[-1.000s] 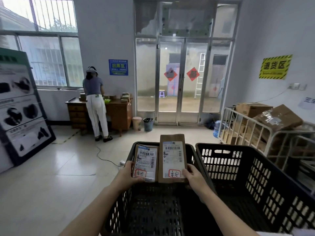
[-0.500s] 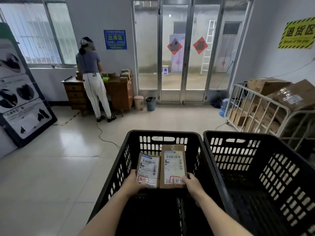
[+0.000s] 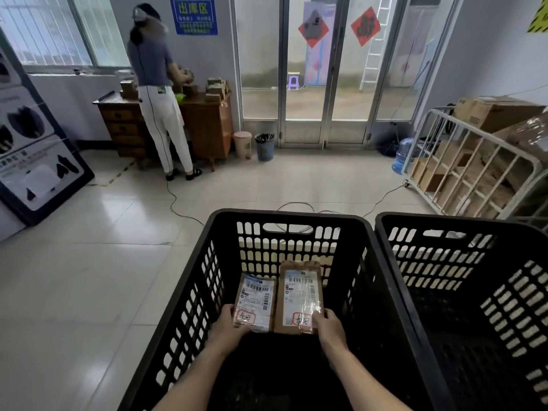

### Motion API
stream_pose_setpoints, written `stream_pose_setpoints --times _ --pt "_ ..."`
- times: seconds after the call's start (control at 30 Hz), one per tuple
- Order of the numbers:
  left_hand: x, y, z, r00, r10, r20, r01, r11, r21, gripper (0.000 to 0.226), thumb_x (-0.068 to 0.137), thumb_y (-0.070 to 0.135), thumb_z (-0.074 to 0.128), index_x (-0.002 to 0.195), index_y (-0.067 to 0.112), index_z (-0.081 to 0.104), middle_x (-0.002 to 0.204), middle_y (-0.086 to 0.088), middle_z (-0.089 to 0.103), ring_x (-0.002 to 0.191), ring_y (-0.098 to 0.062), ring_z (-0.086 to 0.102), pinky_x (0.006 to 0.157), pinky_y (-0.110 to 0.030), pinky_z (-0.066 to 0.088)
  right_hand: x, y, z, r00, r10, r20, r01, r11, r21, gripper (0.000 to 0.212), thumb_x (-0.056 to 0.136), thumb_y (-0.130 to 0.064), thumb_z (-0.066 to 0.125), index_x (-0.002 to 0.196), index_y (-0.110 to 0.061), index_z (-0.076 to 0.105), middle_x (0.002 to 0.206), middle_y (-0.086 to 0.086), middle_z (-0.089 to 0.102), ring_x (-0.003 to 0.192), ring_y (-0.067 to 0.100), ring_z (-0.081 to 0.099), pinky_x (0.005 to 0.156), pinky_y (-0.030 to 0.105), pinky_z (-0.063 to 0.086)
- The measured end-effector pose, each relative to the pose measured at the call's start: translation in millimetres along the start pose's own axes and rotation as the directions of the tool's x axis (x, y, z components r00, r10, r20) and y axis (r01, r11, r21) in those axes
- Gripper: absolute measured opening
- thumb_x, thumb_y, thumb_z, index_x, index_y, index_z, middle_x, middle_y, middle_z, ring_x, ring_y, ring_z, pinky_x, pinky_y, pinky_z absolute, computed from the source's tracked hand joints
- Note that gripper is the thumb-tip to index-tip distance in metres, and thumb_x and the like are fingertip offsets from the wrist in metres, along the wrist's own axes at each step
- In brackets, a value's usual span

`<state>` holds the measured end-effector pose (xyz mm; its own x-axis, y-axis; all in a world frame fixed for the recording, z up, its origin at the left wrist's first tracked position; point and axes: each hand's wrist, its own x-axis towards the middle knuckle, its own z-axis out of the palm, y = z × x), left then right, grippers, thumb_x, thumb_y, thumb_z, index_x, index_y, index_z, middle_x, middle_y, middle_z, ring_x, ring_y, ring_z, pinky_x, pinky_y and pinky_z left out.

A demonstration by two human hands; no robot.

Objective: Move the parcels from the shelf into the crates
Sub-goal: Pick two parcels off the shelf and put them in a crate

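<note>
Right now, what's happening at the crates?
The left hand grips a small brown labelled parcel and the right hand a taller brown cardboard parcel, both held side by side low inside the left black slotted plastic crate. Neither is released yet. A second black crate stands beside it on the right.

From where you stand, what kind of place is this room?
Probably a parcel depot or warehouse sorting room: labelled parcels held inside a black crate, a metal cage cart piled with cardboard boxes, and a blue zone sign.

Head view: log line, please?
left hand grips short brown parcel; right hand grips taller brown parcel; both inside left black plastic crate
</note>
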<state>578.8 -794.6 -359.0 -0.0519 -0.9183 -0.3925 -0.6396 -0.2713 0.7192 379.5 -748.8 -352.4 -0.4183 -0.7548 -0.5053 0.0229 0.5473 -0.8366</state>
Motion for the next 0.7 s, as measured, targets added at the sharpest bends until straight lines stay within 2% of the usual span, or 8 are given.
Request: stream_pose_setpoints --times 0.1,0.2,0.27,0.33,0.43,0.5,0.6,0.7 --pt "6.2 -2.9 11.5 0.999 -0.012 -0.030 0.011 0.998 -0.056 0.049 0.087 0.012 0.061 0.130 0.008 0.039 0.124 -0.009 0.060 0.103 -0.018 0.055 0.083 -0.023 0.038 1.7 3.1 0.0 1.000 -0.027 0.002 0.027 0.999 0.046 0.026 0.096 -0.019 0.043 0.118 -0.010 0.053 0.082 -0.002 0.062 0.075 0.013 0.060 0.058 0.024 0.043" --pt "9.7 -2.2 16.0 0.999 -0.012 -0.053 0.010 0.999 -0.051 0.049 0.090 0.011 0.057 0.134 0.006 0.036 0.127 -0.010 0.057 0.115 -0.024 0.054 0.084 -0.023 0.036 -0.6 7.2 -0.1 0.998 -0.067 0.005 0.066 0.997 0.042 0.027 0.097 -0.021 0.040 0.118 -0.011 0.053 0.083 -0.004 0.063 0.076 0.011 0.060 0.059 0.024 0.043" --pt "10.7 -2.2 15.6 0.999 -0.005 -0.047 0.004 1.000 -0.027 0.045 0.090 0.010 0.056 0.132 0.007 0.039 0.127 -0.010 0.057 0.116 -0.025 0.053 0.086 -0.024 0.037 -0.4 5.5 -0.8 0.997 -0.076 -0.010 0.076 0.997 -0.033 0.029 0.097 -0.023 0.038 0.119 -0.011 0.054 0.084 -0.005 0.061 0.077 0.012 0.059 0.062 0.024 0.043" --pt "11.7 -0.8 14.4 0.996 0.040 -0.078 -0.034 0.997 0.075 0.042 0.090 0.013 0.056 0.128 0.007 0.041 0.128 -0.010 0.054 0.116 -0.025 0.052 0.090 -0.028 0.040 -0.3 0.3 -2.5 0.995 -0.097 -0.026 0.090 0.975 -0.203 0.035 0.097 -0.026 0.038 0.125 -0.011 0.051 0.094 0.000 0.061 0.083 0.016 0.058 0.066 0.026 0.044" --pt "13.1 9.1 12.7 0.966 0.217 -0.140 -0.156 0.922 0.354 0.060 0.089 0.024 0.056 0.141 0.012 0.028 0.139 -0.008 0.040 0.126 -0.021 0.040 0.104 -0.032 0.039 -0.5 -7.5 -4.5 0.975 -0.207 -0.077 0.127 0.811 -0.571 0.050 0.095 -0.035 0.040 0.141 -0.016 0.033 0.133 0.009 0.045 0.118 0.023 0.047 0.087 0.031 0.045" --pt "12.3 19.8 12.7 0.949 0.307 -0.065 -0.226 0.813 0.536 0.070 0.090 0.028 0.054 0.147 0.015 0.015 0.149 -0.006 0.025 0.137 -0.020 0.026 0.113 -0.032 0.027 -3.1 -13.6 -0.2 0.922 -0.386 -0.020 0.255 0.646 -0.720 0.054 0.094 -0.036 0.043 0.143 -0.019 0.027 0.146 0.004 0.032 0.130 0.020 0.035 0.100 0.033 0.041" --pt "13.1 29.1 14.8 0.930 0.342 0.137 -0.329 0.605 0.725 0.074 0.094 0.031 0.048 0.150 0.015 0.002 0.159 -0.005 -0.001 0.146 -0.020 -0.001 0.117 -0.030 0.001 -3.8 -22.3 8.7 0.842 -0.498 0.205 0.445 0.429 -0.786 0.045 0.095 -0.030 0.042 0.137 -0.018 0.035 0.148 0.002 0.028 0.133 0.019 0.031 0.109 0.031 0.031" --pt "18.3 24.7 15.7 0.933 0.273 0.236 -0.352 0.548 0.758 0.067 0.097 0.026 0.042 0.150 0.013 0.003 0.158 -0.007 -0.002 0.146 -0.021 0.000 0.117 -0.031 0.009 -1.5 -26.4 9.5 0.844 -0.422 0.330 0.487 0.350 -0.800 0.029 0.093 -0.026 0.044 0.120 -0.015 0.046 0.134 0.001 0.037 0.121 0.018 0.039 0.096 0.031 0.039"
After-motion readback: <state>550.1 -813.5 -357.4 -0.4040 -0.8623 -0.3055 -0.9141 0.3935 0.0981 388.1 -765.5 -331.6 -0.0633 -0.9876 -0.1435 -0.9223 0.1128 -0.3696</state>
